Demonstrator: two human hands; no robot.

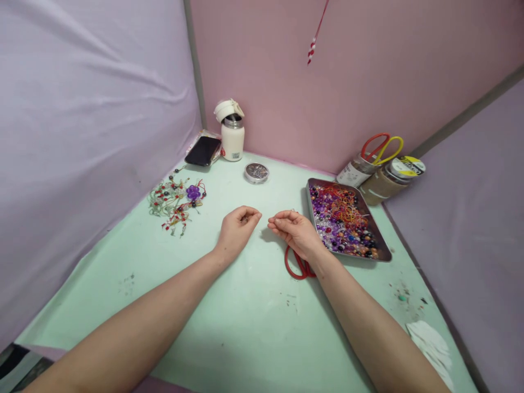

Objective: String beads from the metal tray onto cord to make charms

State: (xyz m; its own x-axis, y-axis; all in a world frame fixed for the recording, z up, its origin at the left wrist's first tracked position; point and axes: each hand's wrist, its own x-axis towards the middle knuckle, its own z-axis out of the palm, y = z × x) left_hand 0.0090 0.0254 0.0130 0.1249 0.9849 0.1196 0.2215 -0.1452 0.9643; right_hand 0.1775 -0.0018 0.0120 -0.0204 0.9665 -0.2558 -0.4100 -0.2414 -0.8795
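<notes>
Above the middle of the table, my left hand [237,232] is closed in a pinch, thumb against forefinger. What it holds, if anything, is too small to make out. Facing it a short gap away, my right hand [295,231] also has its fingertips pressed together, on something I cannot make out. Red-handled scissors [291,269] lie under my right hand and wrist, their blades hidden. Just right of that hand is a metal tray [381,252] of purple, clear, dark and amber beads with tangled red and orange cords. Beaded string ornaments [176,199] lie in a heap to the left.
Along the back stand an open white flask [232,143], a dark phone [203,151] and a round clear-lidded case [256,172]. Jars [380,183], one holding red and yellow scissors [375,147], stand behind the tray. White tissue [429,346] lies front right; fabric walls enclose the table.
</notes>
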